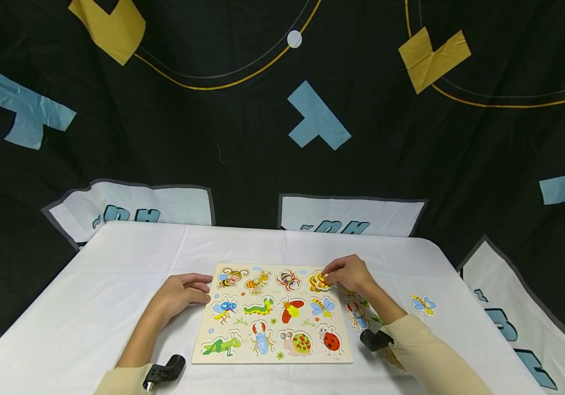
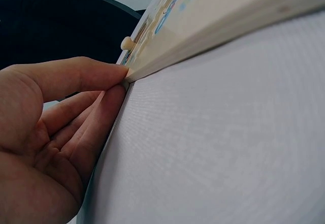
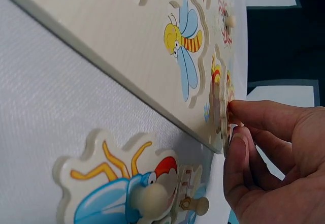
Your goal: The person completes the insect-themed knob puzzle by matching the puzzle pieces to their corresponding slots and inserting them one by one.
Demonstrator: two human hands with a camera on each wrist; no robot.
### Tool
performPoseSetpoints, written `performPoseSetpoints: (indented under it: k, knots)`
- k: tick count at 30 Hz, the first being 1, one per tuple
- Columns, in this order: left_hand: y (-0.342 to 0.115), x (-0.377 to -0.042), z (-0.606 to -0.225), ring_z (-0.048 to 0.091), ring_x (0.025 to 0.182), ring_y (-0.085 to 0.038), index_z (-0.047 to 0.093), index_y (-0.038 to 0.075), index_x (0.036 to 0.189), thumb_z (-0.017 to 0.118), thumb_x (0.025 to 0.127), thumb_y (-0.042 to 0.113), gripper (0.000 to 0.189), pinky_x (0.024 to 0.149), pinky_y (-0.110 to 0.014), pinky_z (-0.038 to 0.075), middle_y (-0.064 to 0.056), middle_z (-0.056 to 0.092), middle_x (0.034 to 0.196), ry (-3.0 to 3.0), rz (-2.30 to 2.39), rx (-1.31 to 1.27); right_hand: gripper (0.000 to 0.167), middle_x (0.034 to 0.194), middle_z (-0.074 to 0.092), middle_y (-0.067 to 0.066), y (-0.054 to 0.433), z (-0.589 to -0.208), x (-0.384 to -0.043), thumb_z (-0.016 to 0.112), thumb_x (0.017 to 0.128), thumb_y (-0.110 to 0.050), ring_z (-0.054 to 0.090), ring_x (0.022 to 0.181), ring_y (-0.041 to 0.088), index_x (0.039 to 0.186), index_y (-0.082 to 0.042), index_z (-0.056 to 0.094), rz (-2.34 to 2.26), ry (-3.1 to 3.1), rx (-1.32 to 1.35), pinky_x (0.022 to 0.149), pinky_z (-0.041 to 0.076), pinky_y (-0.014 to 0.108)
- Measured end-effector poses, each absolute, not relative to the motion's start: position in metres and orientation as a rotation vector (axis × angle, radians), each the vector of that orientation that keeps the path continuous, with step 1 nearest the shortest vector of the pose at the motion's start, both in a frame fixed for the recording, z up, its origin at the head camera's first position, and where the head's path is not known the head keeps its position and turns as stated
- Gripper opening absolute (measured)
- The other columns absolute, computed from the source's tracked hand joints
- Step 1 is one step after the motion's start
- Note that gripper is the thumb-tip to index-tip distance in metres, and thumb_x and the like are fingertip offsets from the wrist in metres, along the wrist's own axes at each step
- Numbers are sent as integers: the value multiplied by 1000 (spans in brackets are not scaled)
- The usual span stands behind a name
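A pale wooden peg puzzle board (image 1: 242, 359) with printed insects lies on the table. My left hand (image 1: 178, 296) rests at its left side, with the thumb and fingertips right at the board's edge (image 2: 203, 51). At the top right corner my right hand (image 1: 348, 272) pinches a yellow and red butterfly puzzle piece (image 1: 317, 282). In the right wrist view, this piece (image 3: 224, 102) is tilted over the butterfly spot. Wooden knobs (image 2: 127, 43) stand up from pieces along the top row, among them the spider piece (image 1: 289, 280). The bee recess (image 3: 189, 43) below the butterfly has no knob.
Right of the board lie loose knobbed pieces, including a blue stag beetle (image 1: 357, 316), partly under my right forearm. A bee piece (image 1: 423, 305) lies apart, farther right. White cloth (image 1: 129, 258) covers the table, and a black curtain (image 1: 188, 137) hangs behind.
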State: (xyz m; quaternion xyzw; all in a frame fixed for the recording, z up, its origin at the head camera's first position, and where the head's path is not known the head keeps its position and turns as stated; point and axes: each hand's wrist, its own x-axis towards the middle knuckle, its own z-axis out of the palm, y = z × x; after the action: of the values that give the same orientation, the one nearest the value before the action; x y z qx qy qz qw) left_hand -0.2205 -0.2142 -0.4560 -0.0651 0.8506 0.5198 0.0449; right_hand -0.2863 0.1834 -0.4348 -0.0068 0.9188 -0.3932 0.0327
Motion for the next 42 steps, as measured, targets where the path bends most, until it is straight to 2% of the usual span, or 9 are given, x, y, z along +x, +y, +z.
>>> performPoseSetpoints:
  k: [21, 42]
  knots:
    - [-215, -221, -458, 65, 85, -13, 69, 2, 125, 83, 74, 8, 54, 73, -24, 51, -4, 73, 95, 2589, 1605, -193, 9, 83, 73, 4, 172, -440, -287, 82, 76, -12, 60, 74, 20, 84, -10, 79, -1211, 2827, -32, 60, 44, 29]
    - [-216, -221, -457, 65, 84, -12, 69, 2, 126, 83, 74, 9, 54, 73, -24, 51, -5, 73, 96, 2579, 1613, -179, 9, 81, 74, 3, 170, -441, -287, 83, 77, -12, 61, 71, 18, 86, -10, 79, -1234, 2817, -41, 60, 46, 27]
